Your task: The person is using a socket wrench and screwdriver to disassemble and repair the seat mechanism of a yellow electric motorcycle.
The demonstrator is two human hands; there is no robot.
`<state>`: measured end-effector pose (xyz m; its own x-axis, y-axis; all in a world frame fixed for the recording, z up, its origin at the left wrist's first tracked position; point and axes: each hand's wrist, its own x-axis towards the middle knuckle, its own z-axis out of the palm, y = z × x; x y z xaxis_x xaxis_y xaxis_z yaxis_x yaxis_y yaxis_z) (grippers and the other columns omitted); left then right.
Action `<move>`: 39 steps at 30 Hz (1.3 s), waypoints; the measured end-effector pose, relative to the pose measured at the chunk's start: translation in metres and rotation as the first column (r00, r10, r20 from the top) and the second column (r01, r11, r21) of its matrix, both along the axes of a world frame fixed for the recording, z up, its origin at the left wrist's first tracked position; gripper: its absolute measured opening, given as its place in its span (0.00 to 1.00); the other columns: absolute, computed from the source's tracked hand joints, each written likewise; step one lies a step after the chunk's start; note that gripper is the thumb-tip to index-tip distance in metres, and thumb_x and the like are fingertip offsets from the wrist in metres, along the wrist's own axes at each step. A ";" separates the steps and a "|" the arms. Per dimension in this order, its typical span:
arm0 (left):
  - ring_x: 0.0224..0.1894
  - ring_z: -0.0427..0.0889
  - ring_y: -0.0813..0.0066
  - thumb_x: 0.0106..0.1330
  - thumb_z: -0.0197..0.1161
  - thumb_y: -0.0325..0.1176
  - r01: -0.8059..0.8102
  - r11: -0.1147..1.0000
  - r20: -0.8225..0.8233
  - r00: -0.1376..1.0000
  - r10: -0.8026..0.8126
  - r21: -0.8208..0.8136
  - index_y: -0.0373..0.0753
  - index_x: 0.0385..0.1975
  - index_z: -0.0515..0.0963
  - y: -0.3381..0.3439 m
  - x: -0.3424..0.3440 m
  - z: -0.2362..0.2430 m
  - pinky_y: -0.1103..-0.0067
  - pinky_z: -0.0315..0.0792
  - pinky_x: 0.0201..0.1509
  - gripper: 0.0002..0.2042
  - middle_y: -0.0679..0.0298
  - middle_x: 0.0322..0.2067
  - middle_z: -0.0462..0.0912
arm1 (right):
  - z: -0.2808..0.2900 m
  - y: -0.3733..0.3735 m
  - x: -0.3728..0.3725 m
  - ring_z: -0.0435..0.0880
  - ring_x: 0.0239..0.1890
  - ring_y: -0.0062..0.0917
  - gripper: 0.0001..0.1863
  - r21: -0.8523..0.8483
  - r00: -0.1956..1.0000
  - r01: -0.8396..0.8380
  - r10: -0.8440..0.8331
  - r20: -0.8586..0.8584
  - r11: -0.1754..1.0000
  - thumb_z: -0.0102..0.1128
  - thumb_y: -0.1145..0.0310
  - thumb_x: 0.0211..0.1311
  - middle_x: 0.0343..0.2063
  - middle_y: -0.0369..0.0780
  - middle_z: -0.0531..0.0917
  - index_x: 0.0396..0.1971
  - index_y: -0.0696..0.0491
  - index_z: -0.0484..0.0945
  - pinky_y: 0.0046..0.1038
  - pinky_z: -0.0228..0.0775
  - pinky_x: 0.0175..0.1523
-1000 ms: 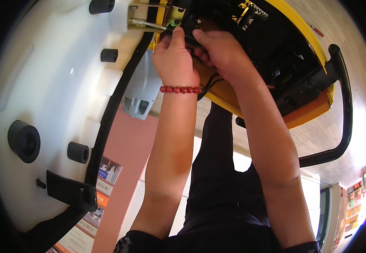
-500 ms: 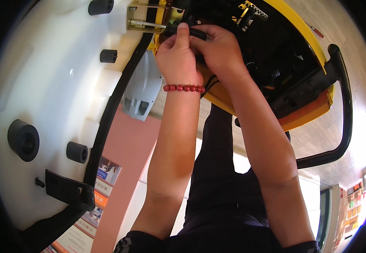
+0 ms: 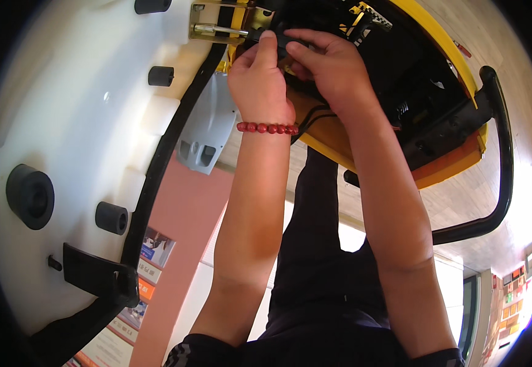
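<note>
My left hand (image 3: 255, 85), with a red bead bracelet at the wrist, has its fingers closed on a black handle (image 3: 281, 43) at the end of a silver rod (image 3: 229, 30). The rod lies along a metal bracket (image 3: 195, 33) at the top of the view. My right hand (image 3: 330, 70) is beside it, fingers curled around the right part of the same handle. The handle is partly hidden by my fingers. Behind both hands is the dark interior (image 3: 407, 79) of a yellow machine body (image 3: 431, 30), with black cables (image 3: 315, 115) hanging below them.
A large white molded panel (image 3: 82, 140) with several black cylindrical bumpers (image 3: 30, 196) fills the left. A grey cover (image 3: 205, 128) sits beyond it near a pink wall (image 3: 189, 202). A black bar (image 3: 502, 159) curves down the right side over a grey floor (image 3: 523, 183).
Both hands have moved slightly up. My right fingers shifted along the handle; its end showed half a second ago and is now more covered, with my right hand a little further right.
</note>
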<state>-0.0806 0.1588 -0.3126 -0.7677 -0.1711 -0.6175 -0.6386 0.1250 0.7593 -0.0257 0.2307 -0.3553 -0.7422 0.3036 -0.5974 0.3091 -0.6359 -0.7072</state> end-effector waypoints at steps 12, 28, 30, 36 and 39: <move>0.23 0.74 0.79 0.64 0.61 0.30 -0.065 0.991 0.022 0.998 0.063 0.115 0.27 0.34 0.76 -0.003 0.000 -0.005 0.83 0.68 0.27 0.10 0.63 0.24 0.78 | 0.005 0.007 0.000 0.79 0.24 0.18 0.17 -0.145 0.997 0.007 0.003 0.073 0.989 0.57 0.69 0.63 0.25 0.39 0.82 0.49 0.61 0.77 0.19 0.72 0.32; 0.20 0.71 0.79 0.65 0.60 0.32 -0.003 0.984 -0.009 1.000 0.005 0.176 0.28 0.32 0.75 0.004 0.003 -0.003 0.83 0.67 0.23 0.11 0.64 0.22 0.75 | 0.000 -0.009 0.003 0.82 0.30 0.21 0.08 0.077 0.997 0.058 -0.053 -0.064 0.995 0.57 0.77 0.57 0.31 0.38 0.84 0.36 0.57 0.83 0.21 0.73 0.38; 0.21 0.71 0.80 0.64 0.60 0.32 0.022 0.987 0.001 1.000 -0.022 0.156 0.29 0.30 0.75 0.004 0.003 -0.002 0.83 0.66 0.24 0.10 0.65 0.21 0.75 | 0.006 -0.012 0.005 0.82 0.30 0.22 0.09 0.090 0.996 0.061 -0.054 -0.075 0.994 0.55 0.77 0.59 0.29 0.40 0.84 0.37 0.60 0.81 0.22 0.74 0.39; 0.20 0.69 0.80 0.64 0.60 0.32 0.026 0.988 -0.017 1.000 -0.024 0.151 0.31 0.27 0.75 0.001 0.003 -0.005 0.83 0.64 0.25 0.10 0.66 0.20 0.73 | 0.019 0.011 0.004 0.81 0.31 0.21 0.13 -0.294 0.987 0.107 -0.065 0.148 0.950 0.52 0.72 0.65 0.30 0.41 0.83 0.44 0.63 0.76 0.22 0.75 0.41; 0.20 0.68 0.81 0.64 0.60 0.31 0.007 0.989 0.024 1.000 -0.011 0.148 0.33 0.25 0.74 -0.001 0.003 -0.005 0.83 0.64 0.25 0.09 0.67 0.19 0.71 | 0.014 0.016 0.002 0.81 0.28 0.22 0.12 -0.307 0.981 -0.055 0.108 0.159 0.950 0.53 0.72 0.64 0.29 0.42 0.83 0.43 0.63 0.76 0.23 0.75 0.38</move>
<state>-0.0779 0.1578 -0.3175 -0.7528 -0.0695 -0.6546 -0.6570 0.0178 0.7537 -0.0238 0.2465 -0.3410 -0.6347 0.0330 -0.7720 0.4690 -0.7776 -0.4188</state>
